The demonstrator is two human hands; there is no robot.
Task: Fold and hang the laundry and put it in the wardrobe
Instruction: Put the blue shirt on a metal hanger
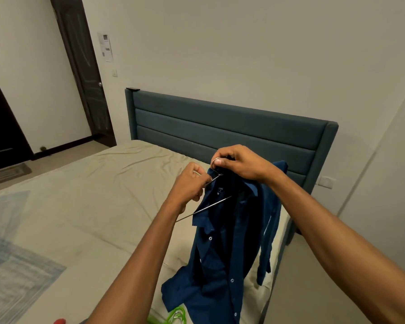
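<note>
— Shirt (222, 249) first: where is it?

— Dark blue, buttoned down the front, held up over the right side of the bed (84, 206). Its collar is up at the hands and its lower part trails down onto the sheet near the bed's edge. One sleeve hangs off to the right, beside the headboard (220, 127).

— And the hanger?

— A thin metal hanger (211, 204). The hook sits at the top, at the collar, and one wire arm pokes out to the lower left, clear of the cloth. The other side is inside the shirt, so I cannot tell how it lies.

— What is the right hand (241, 163) doing?

— Its thumb and curled fingers pinch the hook together with the collar.

— The left hand (188, 188)?

— Fingers curled in, gripping the shirt's edge by the collar, right where the wire runs. Whether it holds the wire too I cannot tell.

— Anything else on the bed?

— Green hangers (173, 314) at the bottom edge, just left of the shirt's hem, and something red (60, 321) further left, cut off by the frame. A pale blue patterned cloth (17, 272) lies at the far left. A dark door (84, 73) stands beyond the bed
</note>
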